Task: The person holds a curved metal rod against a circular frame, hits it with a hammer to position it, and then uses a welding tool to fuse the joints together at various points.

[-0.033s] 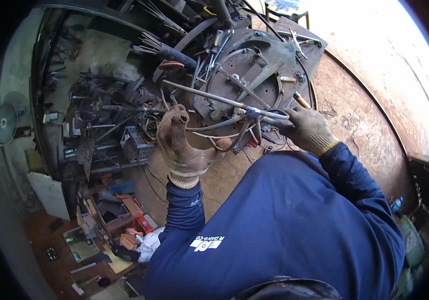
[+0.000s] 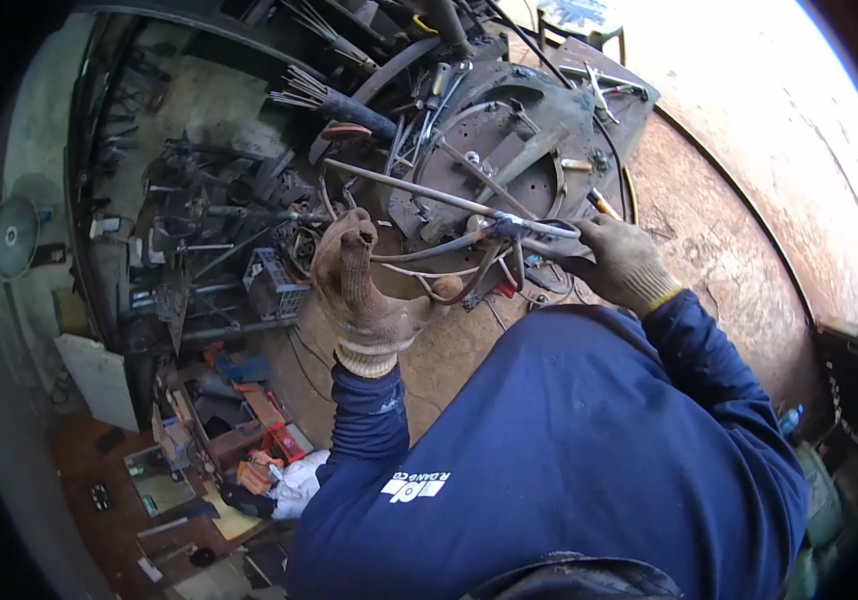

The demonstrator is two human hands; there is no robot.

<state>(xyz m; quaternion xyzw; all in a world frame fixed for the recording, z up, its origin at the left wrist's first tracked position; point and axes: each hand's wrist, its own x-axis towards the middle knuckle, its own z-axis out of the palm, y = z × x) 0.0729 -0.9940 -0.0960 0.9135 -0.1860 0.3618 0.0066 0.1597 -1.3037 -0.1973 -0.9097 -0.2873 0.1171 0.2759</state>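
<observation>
Lettering [image 2: 427,487] marks the navy shirt [image 2: 569,420]; gloved left hand [image 2: 364,285] holds a bent-rod frame [image 2: 409,187], gloved right hand [image 2: 624,262] at its end, grip unclear.

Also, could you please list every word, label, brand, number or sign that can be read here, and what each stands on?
White print on the navy garment: lettering with a logo, upside down; I won't copy its wording.
Pale marks on the dark object at far right: too small to read.
I can make out no other text.

Your gloves [image 2: 364,300] look of rough, matt knitted cloth, your shirt [image 2: 569,430] of smooth cloth, the bent rods [image 2: 409,187] of dull metal.
</observation>
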